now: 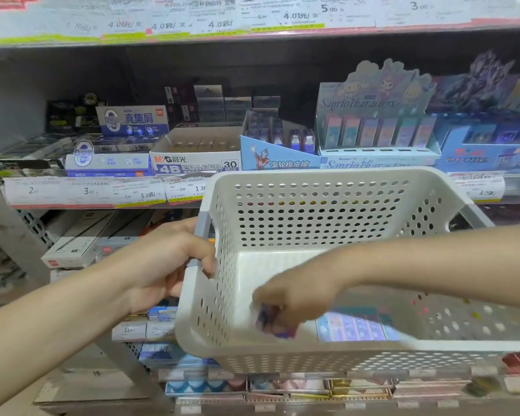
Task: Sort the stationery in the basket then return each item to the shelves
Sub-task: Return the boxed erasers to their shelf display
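The white perforated plastic basket (312, 235) was held up in front of the shop shelves (252, 37), the left hand (168, 265) curled tight around its grey handle at the left rim. Inside the basket, the right hand (294, 298) reached to the floor near the front wall and pinched a small purple-and-blue packet (272, 322), blurred so its kind could not be told. Just beside that, further right on the basket floor, lay a flat pale-blue pack of stationery with a row of small printed panels (354, 325). Nothing else showed in the basket. Judging from that, most of the sorting looked done, with these two items left to be shelved, possibly in the blue character eraser display box (278, 159) just beyond the basket's far rim.
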